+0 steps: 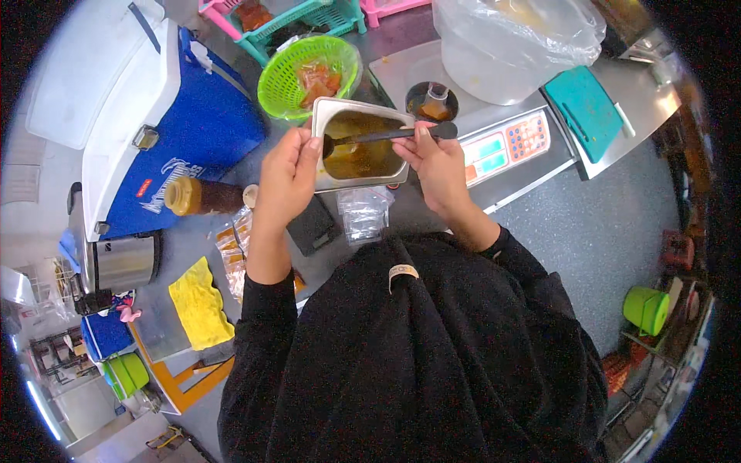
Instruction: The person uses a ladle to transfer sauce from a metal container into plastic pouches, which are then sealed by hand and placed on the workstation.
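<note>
My left hand (285,181) grips the left side of a rectangular stainless steel pan (359,184), which has a thin layer of yellow-brown liquid in it. My right hand (438,166) pinches the long handle of a black spoon-like utensil (370,136) over the pan's right rim. Its dark head rests inside the pan near my left thumb; its exact shape is unclear. Just beyond my right hand stands a dark bowl (417,94) holding a clear cup (437,92) and brown liquid. Small clear plastic bags (365,214) lie below the pan, beside a flat black object (312,225).
A bright green basket (279,81) holds orange-red packets. The blue cooler (204,116) and a brown-filled bottle (202,197) stand left, above a yellow cloth (201,305). Right are a digital scale (505,150), a large plastic-lined tub (494,77) and a teal cutting board (590,108).
</note>
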Motion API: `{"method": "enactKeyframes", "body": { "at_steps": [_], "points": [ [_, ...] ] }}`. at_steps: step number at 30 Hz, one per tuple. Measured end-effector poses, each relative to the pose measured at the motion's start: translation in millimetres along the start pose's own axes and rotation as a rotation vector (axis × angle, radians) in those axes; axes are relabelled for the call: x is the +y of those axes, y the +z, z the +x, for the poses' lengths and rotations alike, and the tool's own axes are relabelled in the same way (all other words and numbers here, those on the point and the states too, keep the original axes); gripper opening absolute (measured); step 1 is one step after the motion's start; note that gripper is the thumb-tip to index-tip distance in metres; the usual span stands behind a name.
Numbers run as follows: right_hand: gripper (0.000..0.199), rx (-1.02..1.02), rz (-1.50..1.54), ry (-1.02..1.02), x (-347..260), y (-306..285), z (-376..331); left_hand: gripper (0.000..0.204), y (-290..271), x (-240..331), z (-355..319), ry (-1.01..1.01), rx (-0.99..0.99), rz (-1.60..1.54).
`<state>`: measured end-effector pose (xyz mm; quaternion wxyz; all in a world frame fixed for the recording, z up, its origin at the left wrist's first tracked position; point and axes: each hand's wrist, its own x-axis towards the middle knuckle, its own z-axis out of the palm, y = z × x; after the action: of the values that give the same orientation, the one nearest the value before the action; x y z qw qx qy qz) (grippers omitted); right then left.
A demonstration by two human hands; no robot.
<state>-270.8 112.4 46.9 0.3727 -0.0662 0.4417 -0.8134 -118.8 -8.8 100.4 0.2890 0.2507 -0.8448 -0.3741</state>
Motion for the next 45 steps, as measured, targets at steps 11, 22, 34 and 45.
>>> {"method": "enactKeyframes", "body": {
  "at_steps": [11,22,34,45],
  "points": [
    [0.016,0.165,-0.062,-0.535,-84,-66,12,0.016,-15,-19,-8,-0.176,0.16,-0.046],
    [0.009,0.086,-0.526,-0.88,-93,-68,28,0.017,-12,-36,-6,-0.197,0.189,-0.21],
    [0.018,-0.021,-0.809,-0.978,-89,-69,22,0.018,-15,-27,-7,-0.208,0.193,-0.153],
    [0.018,-0.023,-0.861,-1.041,-89,-72,28,0.016,-13,-32,-5,-0.268,0.203,-0.275]
  ]
}}
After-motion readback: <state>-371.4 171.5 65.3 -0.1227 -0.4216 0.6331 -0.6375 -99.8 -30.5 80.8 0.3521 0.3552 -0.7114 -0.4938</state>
